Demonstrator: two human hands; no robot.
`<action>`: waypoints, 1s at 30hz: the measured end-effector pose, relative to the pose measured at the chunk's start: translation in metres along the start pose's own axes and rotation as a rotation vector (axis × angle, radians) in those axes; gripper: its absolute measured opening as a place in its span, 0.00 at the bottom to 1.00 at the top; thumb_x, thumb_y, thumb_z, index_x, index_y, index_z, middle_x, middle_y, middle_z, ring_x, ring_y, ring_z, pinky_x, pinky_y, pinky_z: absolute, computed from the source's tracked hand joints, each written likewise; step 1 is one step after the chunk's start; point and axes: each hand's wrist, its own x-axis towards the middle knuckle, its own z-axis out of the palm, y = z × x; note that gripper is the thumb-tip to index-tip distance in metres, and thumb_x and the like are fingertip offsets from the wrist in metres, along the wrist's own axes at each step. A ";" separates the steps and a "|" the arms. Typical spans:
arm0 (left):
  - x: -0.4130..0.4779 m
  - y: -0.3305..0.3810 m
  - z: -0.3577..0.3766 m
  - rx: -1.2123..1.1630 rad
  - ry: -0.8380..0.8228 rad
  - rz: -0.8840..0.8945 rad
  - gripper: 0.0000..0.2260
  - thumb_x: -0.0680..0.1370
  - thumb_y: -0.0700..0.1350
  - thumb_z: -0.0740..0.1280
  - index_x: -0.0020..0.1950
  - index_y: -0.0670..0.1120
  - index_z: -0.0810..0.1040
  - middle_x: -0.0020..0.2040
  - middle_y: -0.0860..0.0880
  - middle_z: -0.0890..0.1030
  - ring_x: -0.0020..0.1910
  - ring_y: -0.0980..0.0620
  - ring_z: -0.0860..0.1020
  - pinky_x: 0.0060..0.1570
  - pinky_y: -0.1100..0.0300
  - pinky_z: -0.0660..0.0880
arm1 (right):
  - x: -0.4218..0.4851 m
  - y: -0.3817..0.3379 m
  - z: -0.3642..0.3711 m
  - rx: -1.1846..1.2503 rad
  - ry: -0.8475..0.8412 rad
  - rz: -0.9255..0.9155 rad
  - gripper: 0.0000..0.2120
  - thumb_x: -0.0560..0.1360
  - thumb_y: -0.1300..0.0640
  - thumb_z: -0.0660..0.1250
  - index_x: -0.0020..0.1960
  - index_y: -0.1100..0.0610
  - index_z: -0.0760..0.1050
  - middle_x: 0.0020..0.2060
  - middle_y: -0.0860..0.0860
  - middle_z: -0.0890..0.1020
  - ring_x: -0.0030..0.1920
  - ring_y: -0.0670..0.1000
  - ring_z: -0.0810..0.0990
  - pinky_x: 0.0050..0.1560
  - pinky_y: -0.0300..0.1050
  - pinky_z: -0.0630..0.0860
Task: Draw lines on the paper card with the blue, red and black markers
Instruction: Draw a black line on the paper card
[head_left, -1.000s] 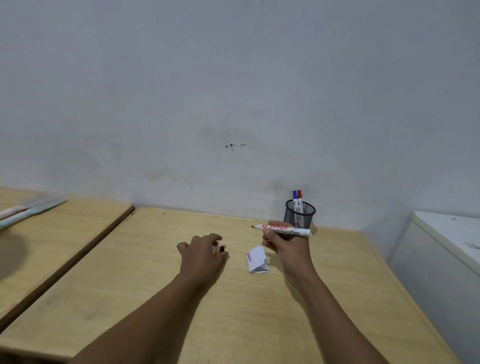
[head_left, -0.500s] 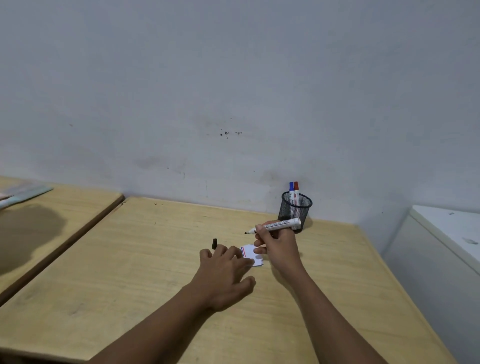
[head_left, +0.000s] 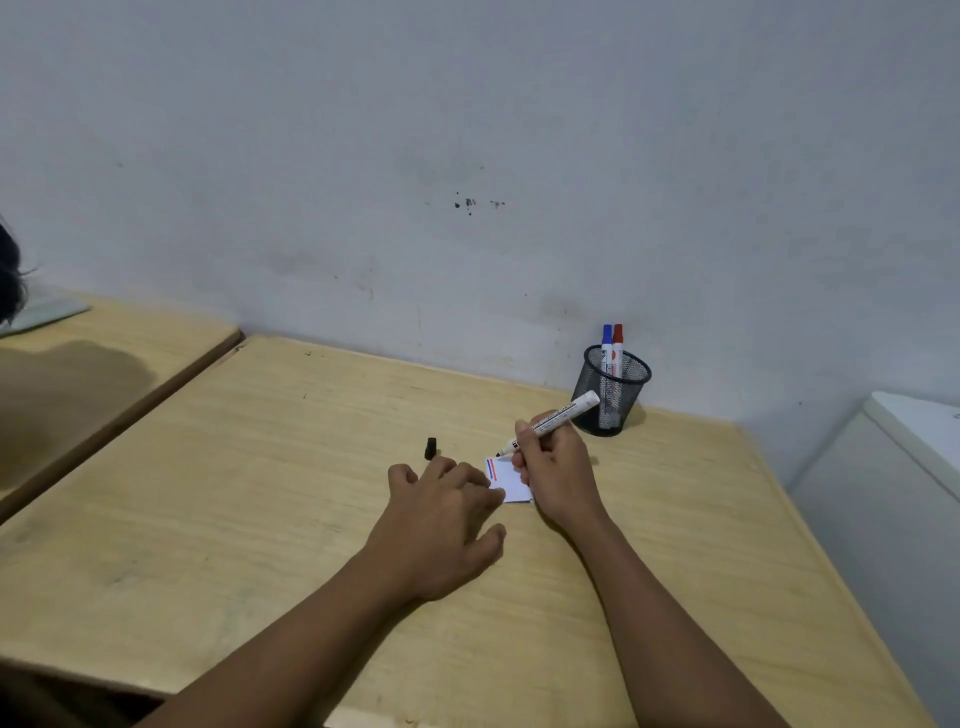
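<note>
A small white paper card (head_left: 506, 480) lies on the wooden table (head_left: 291, 467), with a blue and a red line near its left edge. My right hand (head_left: 556, 473) grips the uncapped black marker (head_left: 558, 420), its tip just above the card's top left corner. My left hand (head_left: 441, 514) rests flat on the table, its fingertips pressing the card's left side. The black cap (head_left: 430, 448) stands on the table just beyond my left fingers. The blue marker (head_left: 606, 347) and red marker (head_left: 617, 347) stand in a black mesh cup (head_left: 610, 400).
The mesh cup stands at the back right against the grey wall. A second wooden table (head_left: 78, 374) adjoins on the left, with a pale flat object (head_left: 47, 314) on it. A white cabinet (head_left: 904, 467) stands at the right.
My left hand set the black cap down and came over to press on the card. My right hand tilted the marker and lowered its tip to the card's corner.
</note>
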 end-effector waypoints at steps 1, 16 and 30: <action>0.000 0.000 0.001 0.000 0.000 -0.005 0.19 0.74 0.63 0.55 0.58 0.57 0.78 0.61 0.59 0.76 0.61 0.55 0.68 0.54 0.47 0.63 | 0.000 0.001 0.000 0.000 0.005 -0.005 0.09 0.81 0.50 0.64 0.46 0.54 0.73 0.35 0.49 0.82 0.30 0.38 0.80 0.35 0.38 0.75; -0.003 0.003 0.001 -0.011 -0.024 -0.047 0.21 0.75 0.64 0.57 0.62 0.57 0.78 0.65 0.54 0.75 0.67 0.52 0.67 0.64 0.33 0.61 | 0.000 0.003 0.003 -0.129 -0.009 0.001 0.11 0.81 0.48 0.63 0.49 0.56 0.74 0.37 0.49 0.84 0.35 0.44 0.82 0.40 0.45 0.81; -0.004 0.005 -0.002 -0.017 -0.042 -0.050 0.21 0.76 0.63 0.58 0.63 0.57 0.78 0.66 0.53 0.75 0.68 0.51 0.66 0.65 0.31 0.60 | -0.003 -0.003 0.004 -0.228 -0.033 0.000 0.12 0.82 0.48 0.62 0.51 0.57 0.75 0.41 0.49 0.84 0.40 0.46 0.84 0.37 0.43 0.79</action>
